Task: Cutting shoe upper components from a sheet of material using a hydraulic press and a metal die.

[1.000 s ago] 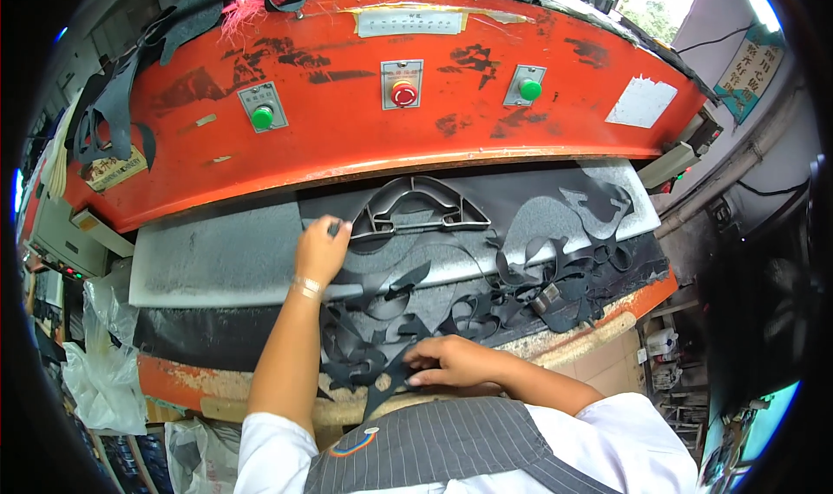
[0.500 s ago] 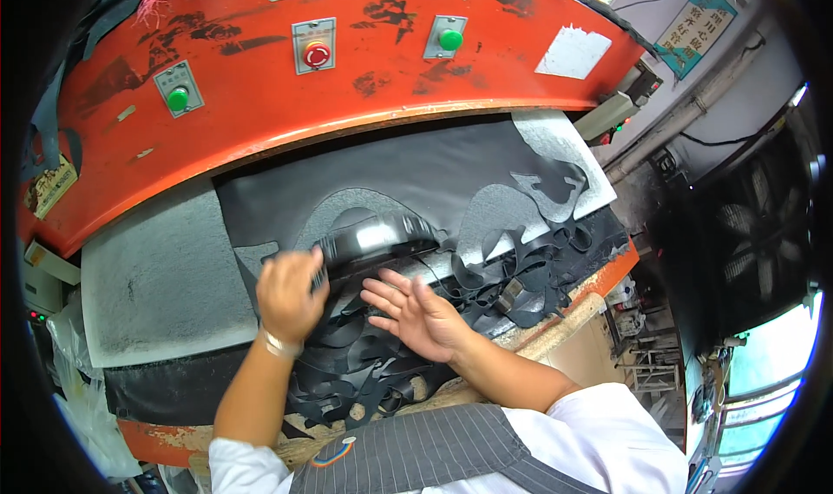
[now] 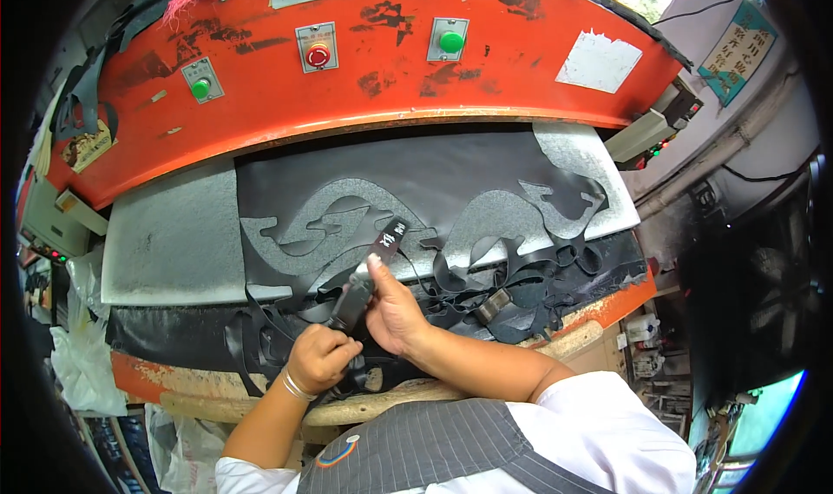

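A dark cutting die (image 3: 351, 301), narrow and edge-on here with pale marks on its far end, is held tilted above the scraps in front of me. My right hand (image 3: 397, 313) is closed along its right side, thumb laid on top. At the die's near end, my left hand (image 3: 323, 357) is curled into a closed grip; its fingertips are partly hidden. Beyond the hands a black leather sheet (image 3: 382, 160) lies on the grey cutting board (image 3: 169, 242). Curved openings cut in the sheet show the board beneath.
Tangled black leather offcuts (image 3: 451, 277) hang over the near edge, with a dark metal buckle-like piece (image 3: 495, 306) among them. Behind rises the orange press beam (image 3: 382, 82), carrying a red button (image 3: 318, 55) and green buttons (image 3: 450, 42). A wooden rail (image 3: 568, 345) runs along the front.
The die has come nearer to me and turned from lying crosswise to pointing away. My right hand, open before, has closed on it. My left hand has moved down toward me.
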{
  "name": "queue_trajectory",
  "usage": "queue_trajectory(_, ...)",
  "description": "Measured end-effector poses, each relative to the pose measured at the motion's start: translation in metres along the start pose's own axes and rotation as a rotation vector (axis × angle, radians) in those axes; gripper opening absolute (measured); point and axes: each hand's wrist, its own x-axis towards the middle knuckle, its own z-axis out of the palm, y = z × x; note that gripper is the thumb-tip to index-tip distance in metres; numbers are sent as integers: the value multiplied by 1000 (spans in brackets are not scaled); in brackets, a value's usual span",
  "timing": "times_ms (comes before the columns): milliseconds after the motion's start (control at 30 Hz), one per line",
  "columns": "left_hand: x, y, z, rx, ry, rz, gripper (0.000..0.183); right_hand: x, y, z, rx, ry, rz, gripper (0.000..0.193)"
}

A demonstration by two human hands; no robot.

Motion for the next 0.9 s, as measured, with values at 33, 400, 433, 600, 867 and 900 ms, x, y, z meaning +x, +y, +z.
queue_trajectory(33,5,10,-5,-28,-36,14,30,-4,-4,-1,-112,-5,68,26)
queue_trajectory(400,74,26,49,-46,617,-688,11,-12,-196,12,-1987,-668,-695,68)
queue_trajectory(433,81,18,60,-74,581,-747,14,8,-199,4,-2201,-643,-756,68)
queue_trajectory(600,112,-27,132,-129,438,-867,25,91,-209,-43,-2538,-593,-912,55)
queue_trajectory(867,135,-57,169,157,144,-867,33,107,-200,-74,-2406,-496,-921,71)
queue_trajectory(900,133,-57,170,147,165,-851,31,103,-209,-75,-2292,-473,-1050,76)
